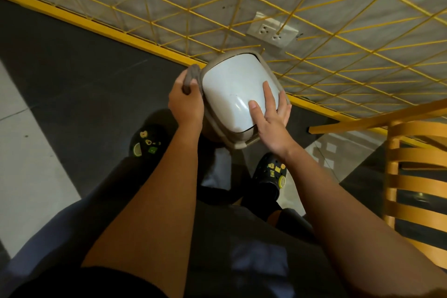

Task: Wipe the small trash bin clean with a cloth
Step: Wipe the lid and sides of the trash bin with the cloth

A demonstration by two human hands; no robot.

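Two bare forearms reach down over the floor. The left hand (185,101) is closed around a grey cloth (192,77), pressing it against the small trash bin's (232,89) left side; the right hand (271,118) lies open, fingers spread flat on its white lid, beside the yellow wire grid (338,38).

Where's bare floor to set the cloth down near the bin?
Left of the left hand, the dark floor lies bare up to the yellow rail. The right side is crowded: the bin sits against the rail, with the wooden chair near. Shoes fill the floor below.
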